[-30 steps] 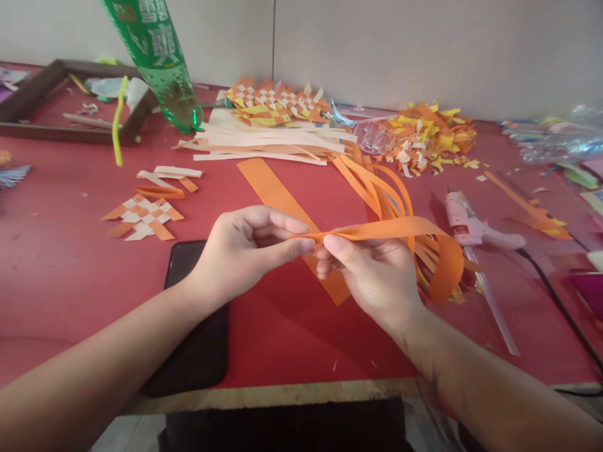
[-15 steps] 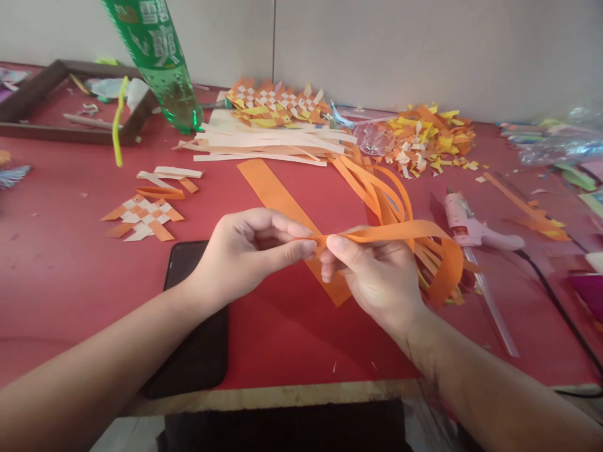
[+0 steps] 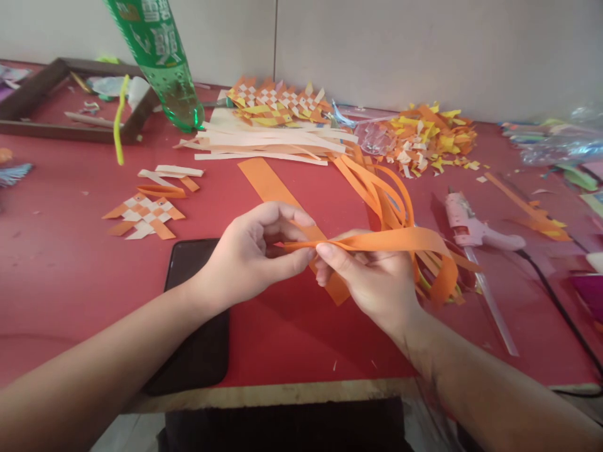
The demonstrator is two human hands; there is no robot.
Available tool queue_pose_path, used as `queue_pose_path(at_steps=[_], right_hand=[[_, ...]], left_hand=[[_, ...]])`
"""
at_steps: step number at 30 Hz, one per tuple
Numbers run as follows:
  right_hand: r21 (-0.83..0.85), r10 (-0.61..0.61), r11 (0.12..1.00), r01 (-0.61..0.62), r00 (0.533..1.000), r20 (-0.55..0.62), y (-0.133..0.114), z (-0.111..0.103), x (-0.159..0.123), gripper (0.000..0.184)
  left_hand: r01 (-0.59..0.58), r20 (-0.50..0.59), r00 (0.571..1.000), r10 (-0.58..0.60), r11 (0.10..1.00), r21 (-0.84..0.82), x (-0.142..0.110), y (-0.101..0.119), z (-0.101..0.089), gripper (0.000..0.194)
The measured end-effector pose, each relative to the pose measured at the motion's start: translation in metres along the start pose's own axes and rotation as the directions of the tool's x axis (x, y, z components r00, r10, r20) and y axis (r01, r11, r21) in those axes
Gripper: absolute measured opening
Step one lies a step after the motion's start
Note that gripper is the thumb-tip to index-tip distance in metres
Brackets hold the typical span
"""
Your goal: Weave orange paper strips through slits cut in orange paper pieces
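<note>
A long orange paper strip (image 3: 400, 240) is stretched between my two hands above the table. My right hand (image 3: 377, 273) pinches it between thumb and fingers near its left end, where it looks folded narrow. Its loose length loops over the back of that hand to the right. My left hand (image 3: 254, 251) has its thumb against the narrow end, with the forefinger raised above; its other fingers are partly hidden behind. Beneath the hands lies a wider flat orange strip (image 3: 268, 182). More curled orange strips (image 3: 377, 188) lie just beyond my right hand.
A black phone (image 3: 198, 351) lies under my left forearm. At left sits a woven orange-and-white paper fish (image 3: 146, 216). White strips (image 3: 268, 141), a green bottle (image 3: 164, 69) and a scrap pile (image 3: 424, 138) stand behind. A pink glue gun (image 3: 464, 223) with its cord is at right.
My left fingers have parted somewhat, and the strip's narrow end now shows further left between thumb and forefinger. My right hand has shifted slightly left and down, still pinching the strip.
</note>
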State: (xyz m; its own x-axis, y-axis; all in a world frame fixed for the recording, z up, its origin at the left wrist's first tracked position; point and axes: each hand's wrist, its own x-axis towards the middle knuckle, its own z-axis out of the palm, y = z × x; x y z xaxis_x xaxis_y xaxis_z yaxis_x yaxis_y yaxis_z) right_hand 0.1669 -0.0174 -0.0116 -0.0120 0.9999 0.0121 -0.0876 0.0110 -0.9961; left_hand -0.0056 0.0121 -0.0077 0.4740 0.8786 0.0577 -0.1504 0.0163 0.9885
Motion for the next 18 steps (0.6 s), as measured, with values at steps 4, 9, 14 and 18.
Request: queue_pose_path(at_steps=[4, 9, 14, 18], right_hand=[[0.084, 0.003, 0.996, -0.001, 1.000, -0.022, 0.002, -0.005, 0.004, 0.012], [0.071, -0.060, 0.995, 0.072, 0.986, -0.158, 0.003, -0.018, 0.012, 0.019], [0.069, -0.040, 0.997, 0.043, 0.998, -0.049, 0.005, -0.014, 0.009, 0.013], [0.088, -0.017, 0.996, 0.010, 0.997, 0.072, 0.008, -0.009, 0.005, 0.010]], left_hand=[[0.043, -0.139, 0.989, -0.046, 0.999, -0.019, 0.002, 0.003, -0.001, 0.027], [0.010, -0.302, 0.953, -0.035, 0.997, -0.082, 0.006, 0.003, -0.007, 0.023], [0.037, -0.168, 0.985, -0.035, 0.999, 0.006, 0.004, -0.001, -0.005, 0.024], [0.052, -0.095, 0.994, -0.046, 0.997, 0.058, 0.002, -0.002, -0.002, 0.011]])
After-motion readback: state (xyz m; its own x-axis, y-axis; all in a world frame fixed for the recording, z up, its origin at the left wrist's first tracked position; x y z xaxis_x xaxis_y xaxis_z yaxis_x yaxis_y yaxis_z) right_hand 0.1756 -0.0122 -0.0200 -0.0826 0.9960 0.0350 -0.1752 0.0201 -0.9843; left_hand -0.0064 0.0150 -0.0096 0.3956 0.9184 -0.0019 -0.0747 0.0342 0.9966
